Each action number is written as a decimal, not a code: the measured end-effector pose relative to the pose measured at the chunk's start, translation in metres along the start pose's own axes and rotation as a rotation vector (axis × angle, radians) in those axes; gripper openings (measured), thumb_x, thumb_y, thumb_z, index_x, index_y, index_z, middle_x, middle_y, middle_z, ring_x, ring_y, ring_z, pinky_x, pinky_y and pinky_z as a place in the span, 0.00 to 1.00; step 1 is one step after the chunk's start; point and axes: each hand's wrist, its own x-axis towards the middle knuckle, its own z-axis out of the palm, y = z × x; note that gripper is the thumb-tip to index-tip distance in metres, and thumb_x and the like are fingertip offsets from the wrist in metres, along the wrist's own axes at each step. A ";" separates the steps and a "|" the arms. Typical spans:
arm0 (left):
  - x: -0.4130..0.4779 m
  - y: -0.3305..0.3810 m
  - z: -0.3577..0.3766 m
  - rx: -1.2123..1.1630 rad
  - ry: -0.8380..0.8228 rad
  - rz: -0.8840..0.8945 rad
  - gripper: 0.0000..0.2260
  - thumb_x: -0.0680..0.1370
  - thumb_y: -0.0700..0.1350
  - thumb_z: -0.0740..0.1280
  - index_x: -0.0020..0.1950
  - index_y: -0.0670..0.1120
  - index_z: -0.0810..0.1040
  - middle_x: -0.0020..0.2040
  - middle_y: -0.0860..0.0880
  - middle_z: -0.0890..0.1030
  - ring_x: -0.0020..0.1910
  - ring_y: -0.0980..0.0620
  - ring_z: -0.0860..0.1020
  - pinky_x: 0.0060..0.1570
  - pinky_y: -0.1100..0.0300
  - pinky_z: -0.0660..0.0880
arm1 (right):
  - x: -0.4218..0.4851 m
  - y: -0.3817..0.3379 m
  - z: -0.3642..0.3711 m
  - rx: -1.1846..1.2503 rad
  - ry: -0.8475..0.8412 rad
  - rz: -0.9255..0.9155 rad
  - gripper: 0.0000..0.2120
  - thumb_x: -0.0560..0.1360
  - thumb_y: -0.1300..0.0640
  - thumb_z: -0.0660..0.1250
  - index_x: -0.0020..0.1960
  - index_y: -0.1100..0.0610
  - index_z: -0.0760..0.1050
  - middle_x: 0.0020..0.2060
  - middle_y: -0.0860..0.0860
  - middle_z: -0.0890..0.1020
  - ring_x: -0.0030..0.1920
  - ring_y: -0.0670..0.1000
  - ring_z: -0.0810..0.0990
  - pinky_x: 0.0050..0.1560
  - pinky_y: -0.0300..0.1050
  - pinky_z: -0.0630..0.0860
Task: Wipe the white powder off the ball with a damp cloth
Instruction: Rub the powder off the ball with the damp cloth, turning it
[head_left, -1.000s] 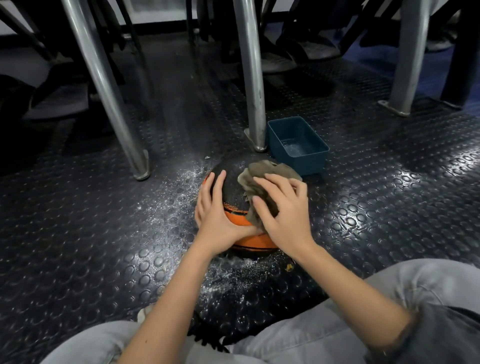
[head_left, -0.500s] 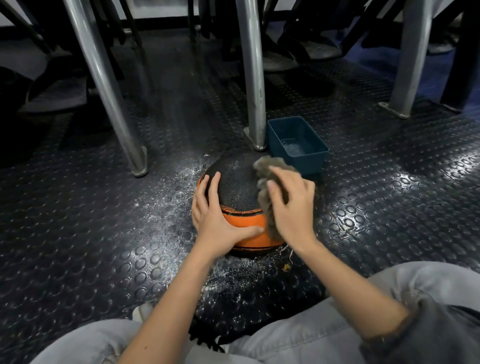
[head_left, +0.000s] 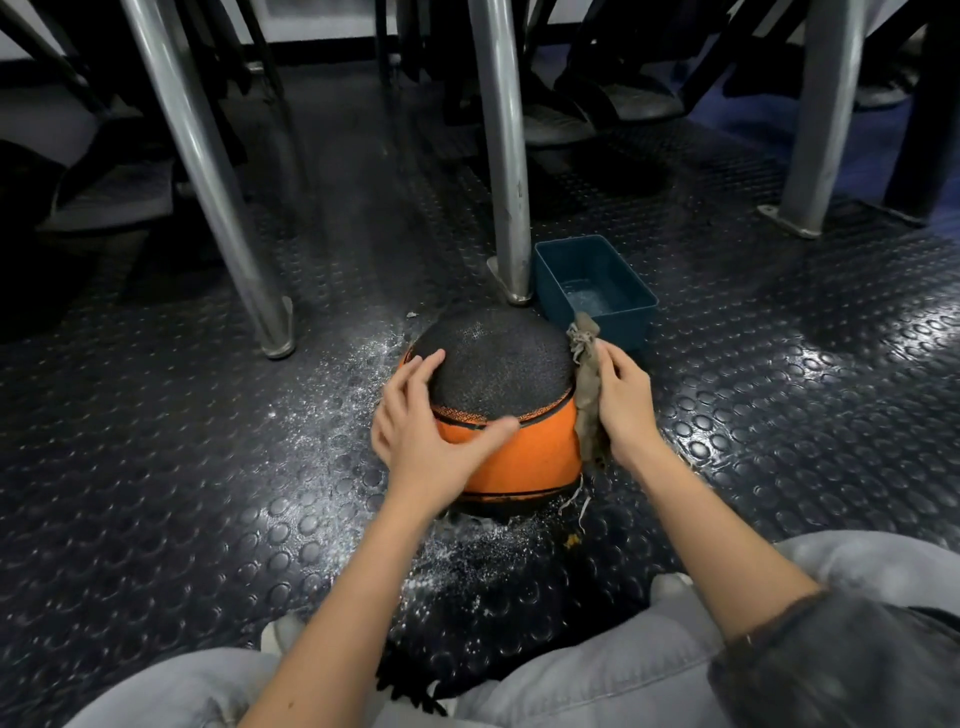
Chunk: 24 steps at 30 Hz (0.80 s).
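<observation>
The basketball sits on the floor just in front of the person's knees, near the middle of the room. Its skin is pebbled. The top panel is black and the lower part is bright orange, with dark seams between and a thin patterned band along the join. A faint pale mark on the black panel is too blurred to read.

The left hand lies spread on the near left side of the ball, fingers straight and the thumb stretched across the orange. The right hand grips a cloth against the ball's right side. The cloth is limp, grey-brown and frayed, with loose threads trailing down to the floor.

The floor is dark rubber matting with raised round studs, shiny where the light hits it. White powder is scattered over it to the left of the ball and on its near side.

Just beyond the ball, to the right, stands a rectangular blue plastic tub holding a little water, beside a round steel leg. The person's trousers are pale grey.
</observation>
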 end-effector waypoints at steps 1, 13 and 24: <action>0.006 -0.001 -0.005 -0.087 0.039 -0.011 0.36 0.59 0.71 0.67 0.64 0.66 0.62 0.62 0.61 0.60 0.66 0.60 0.57 0.72 0.46 0.54 | -0.001 -0.001 0.000 0.006 -0.002 0.003 0.14 0.81 0.53 0.56 0.63 0.54 0.75 0.54 0.45 0.77 0.58 0.44 0.73 0.57 0.37 0.67; 0.033 -0.021 -0.009 -0.532 -0.057 -0.407 0.45 0.64 0.73 0.65 0.76 0.55 0.58 0.72 0.49 0.66 0.66 0.48 0.69 0.66 0.45 0.68 | 0.000 0.018 -0.001 0.185 -0.065 0.439 0.28 0.71 0.32 0.61 0.63 0.49 0.73 0.57 0.52 0.80 0.58 0.54 0.77 0.66 0.56 0.67; -0.007 -0.007 0.007 -0.602 -0.110 -0.542 0.50 0.63 0.69 0.69 0.76 0.59 0.45 0.73 0.52 0.50 0.74 0.46 0.53 0.71 0.39 0.57 | 0.011 -0.016 -0.010 0.212 -0.008 0.265 0.05 0.75 0.51 0.67 0.44 0.52 0.80 0.45 0.54 0.84 0.50 0.55 0.82 0.59 0.55 0.76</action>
